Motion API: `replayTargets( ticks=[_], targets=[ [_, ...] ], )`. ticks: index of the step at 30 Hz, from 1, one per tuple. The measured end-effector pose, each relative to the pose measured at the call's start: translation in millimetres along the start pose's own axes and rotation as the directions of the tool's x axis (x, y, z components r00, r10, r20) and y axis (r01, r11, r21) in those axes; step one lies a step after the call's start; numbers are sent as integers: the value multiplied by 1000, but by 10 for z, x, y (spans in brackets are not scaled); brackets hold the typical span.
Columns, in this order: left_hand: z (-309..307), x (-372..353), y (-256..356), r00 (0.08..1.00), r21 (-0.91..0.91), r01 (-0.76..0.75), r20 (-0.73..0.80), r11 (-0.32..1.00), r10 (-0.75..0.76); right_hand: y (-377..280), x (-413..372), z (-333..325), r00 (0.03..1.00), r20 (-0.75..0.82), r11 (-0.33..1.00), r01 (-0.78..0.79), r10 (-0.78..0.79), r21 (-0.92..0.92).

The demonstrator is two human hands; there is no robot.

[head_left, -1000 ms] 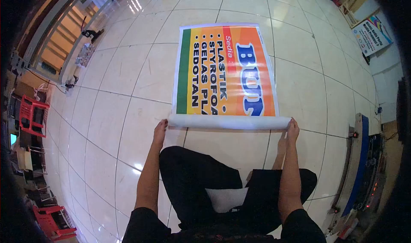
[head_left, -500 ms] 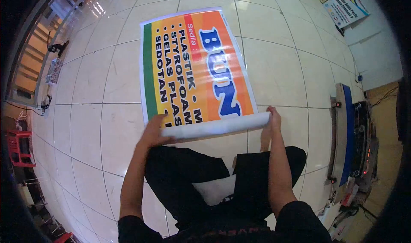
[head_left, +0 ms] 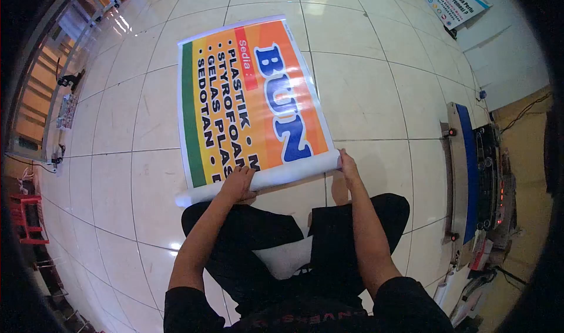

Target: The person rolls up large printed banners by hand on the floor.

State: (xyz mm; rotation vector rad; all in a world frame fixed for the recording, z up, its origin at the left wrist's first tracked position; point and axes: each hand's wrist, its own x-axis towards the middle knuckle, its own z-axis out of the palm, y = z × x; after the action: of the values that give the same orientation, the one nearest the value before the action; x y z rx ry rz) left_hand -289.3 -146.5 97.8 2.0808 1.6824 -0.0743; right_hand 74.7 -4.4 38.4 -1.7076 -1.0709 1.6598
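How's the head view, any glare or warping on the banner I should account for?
Head view: strong fisheye, the floor tiles bow and the corners go black; the banner is sharp and evenly lit, with a faint sheen over the blue letters; hard glare sits on the tiles at upper left; the left hand hides some lower text.

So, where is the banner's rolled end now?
Head view, lower centre: the rolled end is on the tiled floor, touched by the left hand and right hand.

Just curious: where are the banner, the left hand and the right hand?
banner (head_left: 258, 86), head view, printed face.
left hand (head_left: 238, 183), head view, its back.
right hand (head_left: 348, 167), head view, its back.
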Motion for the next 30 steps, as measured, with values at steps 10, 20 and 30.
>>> replayTargets(
  ticks=[10,20,30],
  targets=[
    [-304,-980,-965,699,-524,323,-430,788,-572,-256,70,-117,999,26,909,-16,29,-416],
    [527,-1740,-1469,738,-948,-117,117,-296,-665,58,-39,175,982,-147,976,85,-116,-200],
    [84,-1694,-1233,792,-976,35,158,-215,-589,-182,-1105,1338,880,429,40,446,-205,-894]
  ],
)
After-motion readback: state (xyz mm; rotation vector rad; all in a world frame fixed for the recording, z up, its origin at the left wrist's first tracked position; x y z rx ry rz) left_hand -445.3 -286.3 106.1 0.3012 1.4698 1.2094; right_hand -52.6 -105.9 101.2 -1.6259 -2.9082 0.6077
